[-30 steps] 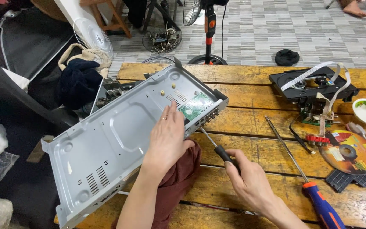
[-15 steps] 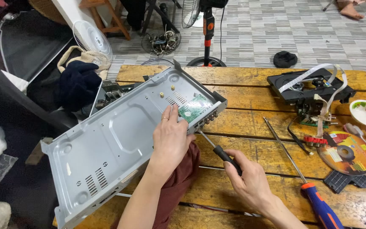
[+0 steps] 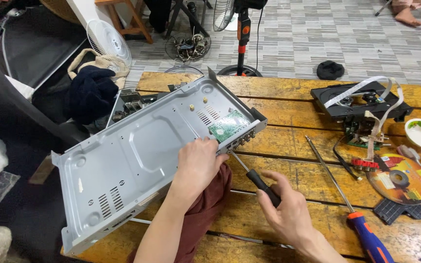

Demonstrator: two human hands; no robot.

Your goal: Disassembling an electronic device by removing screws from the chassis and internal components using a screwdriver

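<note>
A left hand (image 3: 198, 163) presses flat on a ribbed grey sheet-metal chassis (image 3: 137, 156) tilted on a worn wooden table (image 3: 288, 175); at 4 o'clock, the right hand (image 3: 288, 212) grips a black-handled screwdriver (image 3: 254, 178).

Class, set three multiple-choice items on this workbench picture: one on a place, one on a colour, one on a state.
1. Where does the disc lie?
A. right side of the wooden table
B. on the floor
C. inside the chassis

2. What colour is the circuit board?
A. red
B. green
C. white

3. What does the right hand hold?
A. nothing
B. a cloth
C. a black-handled screwdriver

Answers: A, it rests by the table's right edge; B, it shows green in the grey metal chassis; C, its fingers wrap the handle while the left hand steadies the chassis.
</note>
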